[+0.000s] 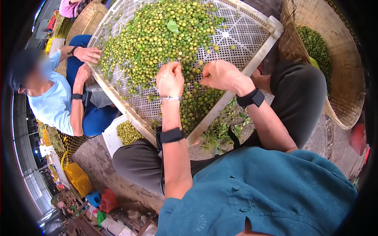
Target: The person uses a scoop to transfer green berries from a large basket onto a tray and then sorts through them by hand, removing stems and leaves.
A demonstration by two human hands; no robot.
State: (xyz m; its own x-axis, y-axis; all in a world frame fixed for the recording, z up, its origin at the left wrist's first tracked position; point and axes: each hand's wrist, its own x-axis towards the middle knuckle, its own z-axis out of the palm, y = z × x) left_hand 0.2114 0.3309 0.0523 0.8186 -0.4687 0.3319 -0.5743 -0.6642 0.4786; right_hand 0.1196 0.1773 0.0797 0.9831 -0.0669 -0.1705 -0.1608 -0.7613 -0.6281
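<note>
A white perforated plastic tray [246, 29] holds a heap of small round green-yellow fruits [157, 39]. My left hand [170, 80] is over the near part of the tray, its fingers curled together just above the fruits; whatever they hold is hidden. To its right, my right hand [222, 74] has thumb and fingertips pinched close to the fruits, and I cannot make out anything between them. Darker green fruits [195, 106] gather below my hands in the tray's near corner. A loose green leaf [173, 26] rests on the heap.
At the left sits a person in a light blue shirt [53, 104], hands at the tray's edge. A woven basket [346, 74] with green contents stands at the right. A white container [112, 135] of fruits is below the tray. Stems and leaves [220, 131] lie on the ground.
</note>
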